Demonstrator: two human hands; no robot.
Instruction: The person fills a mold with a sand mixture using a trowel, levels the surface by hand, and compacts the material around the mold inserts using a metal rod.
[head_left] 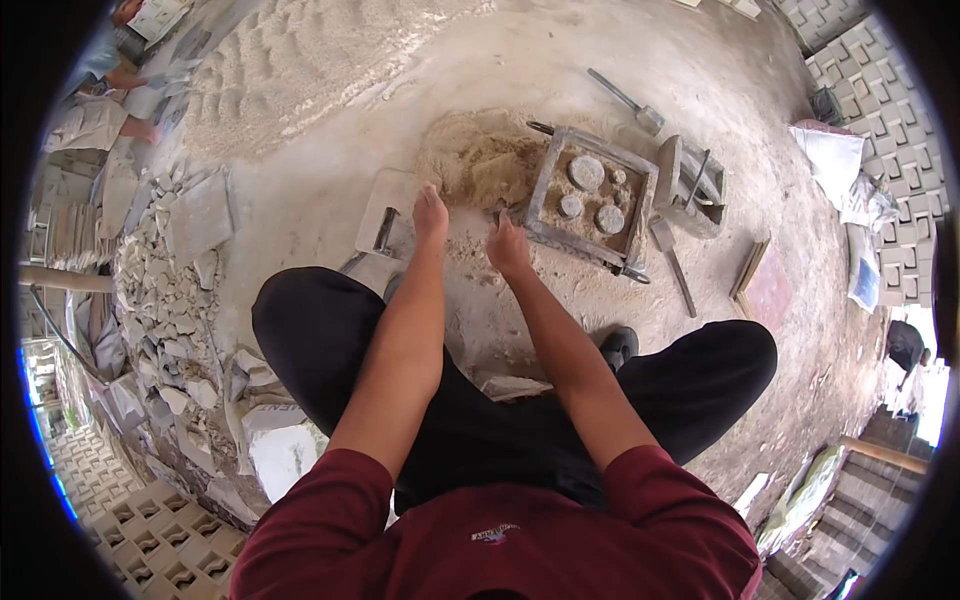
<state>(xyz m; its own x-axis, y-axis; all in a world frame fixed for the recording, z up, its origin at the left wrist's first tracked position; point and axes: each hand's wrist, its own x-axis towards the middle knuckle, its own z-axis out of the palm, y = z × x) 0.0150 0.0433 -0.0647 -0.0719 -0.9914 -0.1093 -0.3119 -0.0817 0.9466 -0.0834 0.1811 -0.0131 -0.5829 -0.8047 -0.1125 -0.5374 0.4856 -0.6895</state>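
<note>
Through the head camera I see the left hand [431, 217] curled near a pale handled board [384, 197]; I cannot tell whether it grips anything. I see the right hand [509, 248] curled just beside the near-left corner of a square frame [578, 246]; its grip I cannot make out either. The frame lies on the floor, holding round grey discs [586, 173], beside a sand mound [468, 158].

Rubble [165, 290] at left, patterned blocks [880, 95] at right.
</note>
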